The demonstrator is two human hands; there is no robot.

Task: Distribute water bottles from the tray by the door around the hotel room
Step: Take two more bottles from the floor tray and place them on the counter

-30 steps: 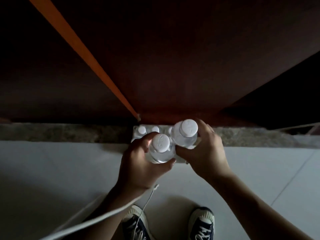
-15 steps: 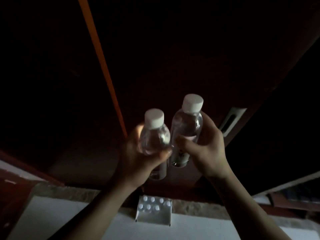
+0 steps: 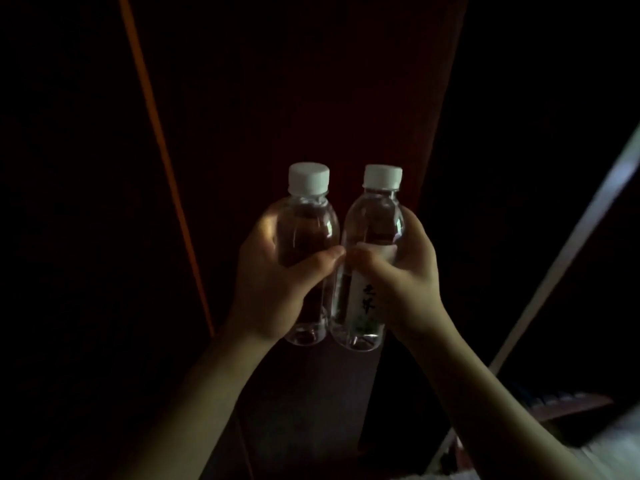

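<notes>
Two bare forearms are coming up from the bottom edge, meeting mid-frame. L hand (image 3: 273, 285) is wrapping round the left bottle (image 3: 306, 258), thumb across its front; R hand (image 3: 403, 282) is gripping the right bottle (image 3: 369, 261), thumb pressing on its white label. Bottle count: 2, both clear w/ white caps, both upright, sides touching, held up in front of the chest. Behind them a dark reddish door panel (image 3: 346, 98) is filling the centre, w/ 1 thin orange strip (image 3: 162, 161) running diagonally at left. Far right, 1 pale slanted edge (image 3: 568, 251) is cutting toward the corner; the rest is too dark to tell.
</notes>
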